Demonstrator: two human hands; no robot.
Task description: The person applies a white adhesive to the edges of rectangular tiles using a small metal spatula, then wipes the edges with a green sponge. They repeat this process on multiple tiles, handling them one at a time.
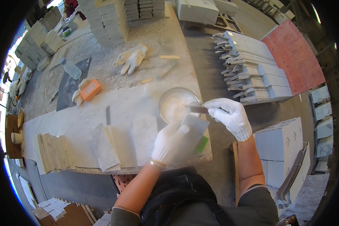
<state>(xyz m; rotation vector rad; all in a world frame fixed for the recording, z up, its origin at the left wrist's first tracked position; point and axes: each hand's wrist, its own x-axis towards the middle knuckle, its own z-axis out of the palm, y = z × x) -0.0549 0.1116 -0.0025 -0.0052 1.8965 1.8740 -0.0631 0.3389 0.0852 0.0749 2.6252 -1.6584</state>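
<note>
While the dusty-white worktable [126,103] bears pale stone slabs [102,147], finished-or-not unclear, the round metal-rimmed bowl [160,104] sits by my white-gloved left hand [167,145] and right hand [229,116]: left grips grey rectangular tile [197,126], apparently mid-work; right pinches brown-handled tool [198,109].

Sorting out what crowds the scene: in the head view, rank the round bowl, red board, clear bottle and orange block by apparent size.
Largest to smallest:
1. Red board
2. Round bowl
3. Orange block and clear bottle: too alike to rank
</note>
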